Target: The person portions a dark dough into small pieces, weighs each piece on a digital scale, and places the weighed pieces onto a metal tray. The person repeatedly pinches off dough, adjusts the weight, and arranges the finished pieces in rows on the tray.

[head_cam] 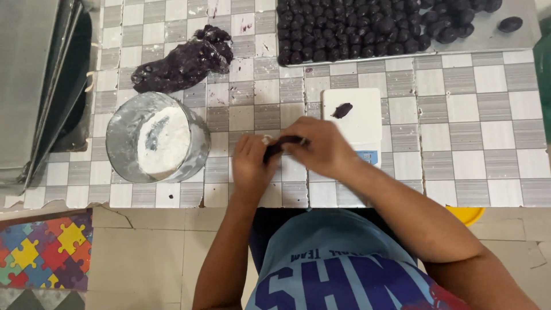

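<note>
The tiled counter, checked in grey and white, spread across everything in front of me. Along its far edge lay a metal tray packed with rows of dark purple balls, one stray ball sitting apart near the tray's right end. To my left stood a round metal bowl with white flour in it, and beyond that bowl rested the big lump of dark purple dough, straight on the tiles. A small white scale stood just past my hands, with a little scrap of dough lying on its platform.

My right hand and my left hand met over the near part of the counter, just in front of the scale. Between them I held a small piece of dark dough: the fingers of both hands were closed on it, the right pinching from above and the left gripping its lower end. The piece was lifted off the tiles, stretched a little between my two grips, with part of it hidden under my fingers.

At the left edge leaned flat metal sheets, and on the floor below lay a coloured puzzle mat.
</note>
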